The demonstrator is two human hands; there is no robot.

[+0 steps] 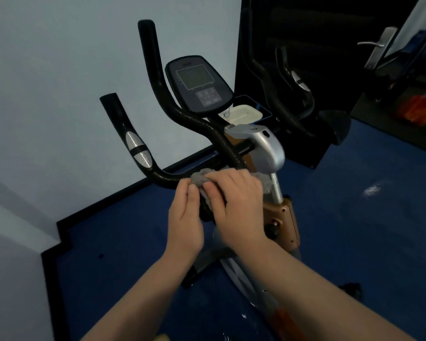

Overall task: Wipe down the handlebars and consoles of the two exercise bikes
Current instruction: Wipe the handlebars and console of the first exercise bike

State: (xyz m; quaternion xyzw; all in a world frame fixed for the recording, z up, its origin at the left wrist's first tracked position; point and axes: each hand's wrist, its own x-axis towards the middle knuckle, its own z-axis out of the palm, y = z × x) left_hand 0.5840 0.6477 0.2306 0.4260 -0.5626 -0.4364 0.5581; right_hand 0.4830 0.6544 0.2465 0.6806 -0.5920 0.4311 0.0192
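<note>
1. Head camera looked down on the nearer bike, whose black handlebar swept from the centre out toward nine o'clock and then rose past a silver sensor pad.
2. A grey cloth was draped over the bar near the stem, probably so that it wrapped the tube and cleaned all round in one pass.
3. The right hand lay over the cloth with fingers curled down around cloth and bar, clamping them together.
4. The left hand sat just beside it at nine o'clock, its fingertips pinching the cloth's loose edge, apparently to keep it from bunching.
5. The console stood at twelve o'clock above the hands, clear of the cloth.
6. The second bike's handlebar showed dimly at two o'clock, well apart from both hands.
7. By my reading, both consoles and the second bike remained to be wiped.
</note>
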